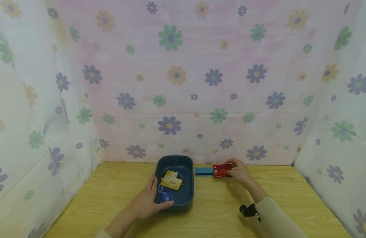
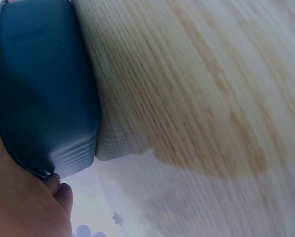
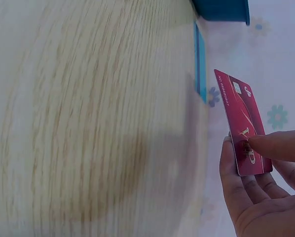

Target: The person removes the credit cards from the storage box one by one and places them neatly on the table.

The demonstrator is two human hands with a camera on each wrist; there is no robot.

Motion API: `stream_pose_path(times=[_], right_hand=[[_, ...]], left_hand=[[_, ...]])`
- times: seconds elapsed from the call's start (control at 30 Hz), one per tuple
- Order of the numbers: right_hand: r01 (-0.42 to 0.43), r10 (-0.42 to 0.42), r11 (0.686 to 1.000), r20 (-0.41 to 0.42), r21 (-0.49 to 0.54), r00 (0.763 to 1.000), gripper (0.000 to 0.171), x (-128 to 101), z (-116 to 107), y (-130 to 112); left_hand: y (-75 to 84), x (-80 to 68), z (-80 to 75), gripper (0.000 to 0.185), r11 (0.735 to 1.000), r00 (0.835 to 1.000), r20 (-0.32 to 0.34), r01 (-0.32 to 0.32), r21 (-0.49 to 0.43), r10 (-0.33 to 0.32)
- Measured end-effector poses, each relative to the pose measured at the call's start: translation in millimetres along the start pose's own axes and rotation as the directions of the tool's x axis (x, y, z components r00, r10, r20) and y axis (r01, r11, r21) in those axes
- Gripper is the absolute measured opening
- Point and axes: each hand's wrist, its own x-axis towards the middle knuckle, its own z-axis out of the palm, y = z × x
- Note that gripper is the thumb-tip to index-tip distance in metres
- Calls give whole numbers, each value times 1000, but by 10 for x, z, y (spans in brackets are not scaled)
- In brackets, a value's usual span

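The red card (image 1: 222,170) lies at the far edge of the table (image 1: 218,211), long axis running left-right, pinched at its right end by the right hand (image 1: 240,172); a blue card (image 1: 203,171) lies just left of it. The left hand (image 1: 147,201) grips the near left rim of the dark tray (image 1: 188,185), which holds several cards (image 1: 171,181) that overlap, so their count is hard to make out.

Red card (image 3: 244,126) with a line of small white print along its long edge, too small and blurred to read, gold emblem on its face also illegible, no other readable text
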Motion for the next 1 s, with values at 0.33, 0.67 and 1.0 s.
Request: stream_pose_path(times=[0.33,0.67,1.0], right_hand=[[-63,64,998,-16,19,998,39,56,-14,129],[-30,26,990,-33,-138,999,34,168,55,265],[-8,3,967,-21,-255,1000,39,222,126,296]], left_hand=[[3,-1,-7,128,1000,1000,4,-5,12,5],[-1,-7,0,128,1000,1000,-8,-4,7,4],[-13,8,11,128,1000,1000,-4,5,8,-5]])
